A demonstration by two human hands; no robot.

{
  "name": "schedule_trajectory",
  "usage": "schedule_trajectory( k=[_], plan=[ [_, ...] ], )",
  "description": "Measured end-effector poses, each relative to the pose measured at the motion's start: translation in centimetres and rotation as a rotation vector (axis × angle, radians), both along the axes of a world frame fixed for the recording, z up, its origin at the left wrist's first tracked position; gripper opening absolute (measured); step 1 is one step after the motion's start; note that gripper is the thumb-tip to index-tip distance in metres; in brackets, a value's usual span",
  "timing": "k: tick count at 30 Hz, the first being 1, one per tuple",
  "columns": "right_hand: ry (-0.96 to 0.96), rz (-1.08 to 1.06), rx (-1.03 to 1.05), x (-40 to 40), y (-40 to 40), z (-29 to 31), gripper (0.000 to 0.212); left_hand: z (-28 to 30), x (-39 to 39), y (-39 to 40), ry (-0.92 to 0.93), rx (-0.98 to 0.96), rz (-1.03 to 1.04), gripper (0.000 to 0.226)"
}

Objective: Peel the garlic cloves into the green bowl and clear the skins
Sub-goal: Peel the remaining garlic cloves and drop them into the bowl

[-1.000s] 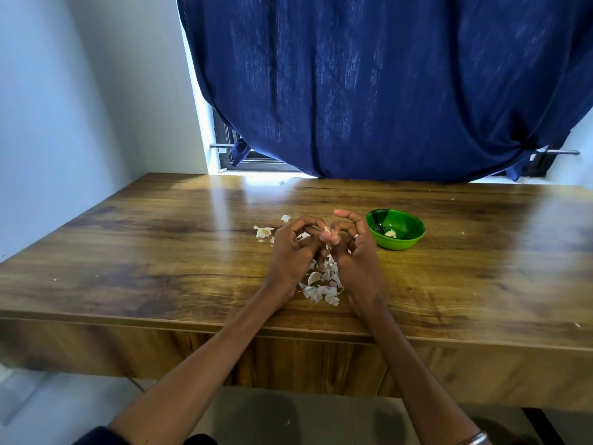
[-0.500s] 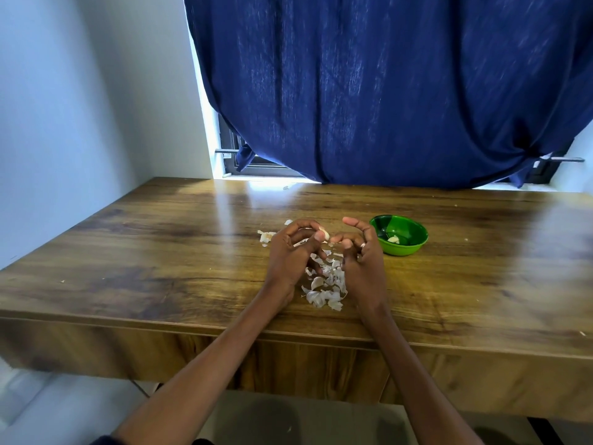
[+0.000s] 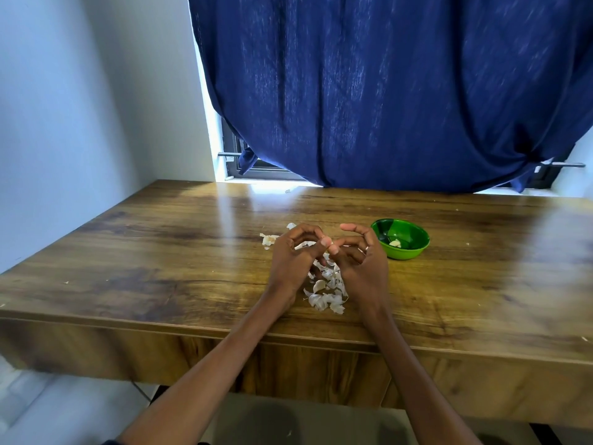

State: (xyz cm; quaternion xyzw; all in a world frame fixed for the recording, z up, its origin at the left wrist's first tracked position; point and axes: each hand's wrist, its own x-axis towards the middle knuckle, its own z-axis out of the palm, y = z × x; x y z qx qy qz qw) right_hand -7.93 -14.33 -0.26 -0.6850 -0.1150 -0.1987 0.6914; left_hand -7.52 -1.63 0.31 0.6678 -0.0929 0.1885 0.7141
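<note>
My left hand [image 3: 293,260] and my right hand [image 3: 364,263] meet fingertip to fingertip just above a pile of white garlic skins [image 3: 327,292] near the table's front edge. My left fingers curl round a garlic clove [image 3: 305,245], of which only a pale sliver shows. The right thumb and curled fingers pinch at it from the other side, while the right index finger sticks up. The green bowl [image 3: 417,250] stands just right of my right hand with one peeled clove [image 3: 395,242] inside.
More loose skins [image 3: 269,239] lie just left of my left hand. The wooden table [image 3: 160,268] stretches wide on both sides. A dark blue curtain [image 3: 385,91] hangs over the window behind the table's far edge. The wall is at the left.
Both hands stay together over the skin pile, their fingertips working at the clove. The view has shifted slightly; the bowl has not moved.
</note>
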Motion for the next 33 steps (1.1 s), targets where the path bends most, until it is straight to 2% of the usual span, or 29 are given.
schedule_trajectory(
  k=[10,15,20,26,33],
  plan=[
    [0.139,0.123,0.123,0.4,-0.2,-0.3,0.05,-0.4,0.1,0.0,0.024,0.033,-0.026,0.007],
    [0.222,0.222,0.23,0.2,-0.5,0.0,0.04,-0.4,0.2,-0.2,-0.079,0.186,0.021,0.006],
    [0.265,0.363,0.32,0.1,-0.8,0.2,0.057,-1.0,1.0,0.0,-0.15,0.275,0.09,0.012],
    [0.287,0.44,0.402,0.1,-0.7,0.4,0.061,-0.9,0.7,-0.3,-0.171,0.257,0.087,0.008],
    [0.375,0.551,0.61,0.5,-0.3,1.0,0.056,-0.8,0.4,-0.8,-0.18,0.19,0.066,0.009]
  ],
)
